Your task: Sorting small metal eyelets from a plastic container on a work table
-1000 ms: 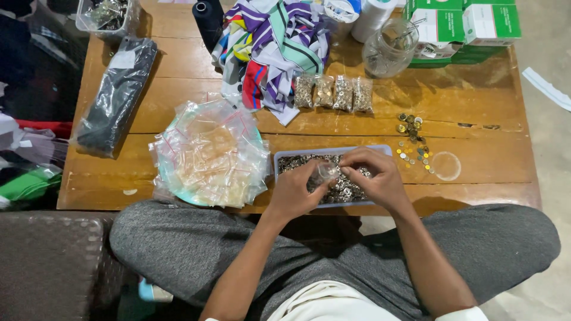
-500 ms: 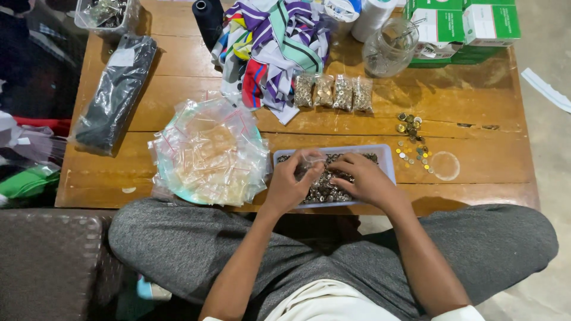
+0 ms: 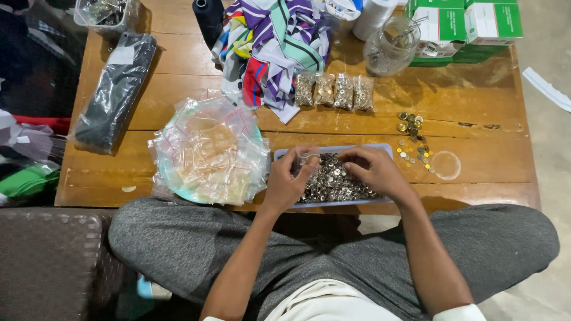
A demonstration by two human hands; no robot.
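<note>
Nearest the person's crossed grey-trousered legs, a shallow pale-blue rectangular plastic tray point(image 3: 285, 156) sits at the table's six o'clock edge, filled with a heap of small silvery metal snap buttons point(image 3: 333, 181). The left hand point(image 3: 286, 184) rests on the tray's nine o'clock end, its fingers curled and pinching what looks like a small clear zip bag point(image 3: 304, 159), though the bag is hard to make out against the metal. The right hand point(image 3: 376, 172) lies over the three o'clock end, fingers bent down into the heap as if gathering pieces. The step in hand appears to be filling a bag from the tray; the next move calls for the bag's mouth held open and a steady pinch so nothing spills. At nine o'clock of the tray lies a pile of empty clear zip bags point(image 3: 208, 151) on a round plate. At three o'clock, loose gold and silver buttons point(image 3: 413, 139) lie scattered beside a clear round lid point(image 3: 446, 165). Farther, at twelve o'clock, four filled small bags point(image 3: 334, 91) stand in a row before striped multicoloured cloth point(image 3: 273, 41).
</note>
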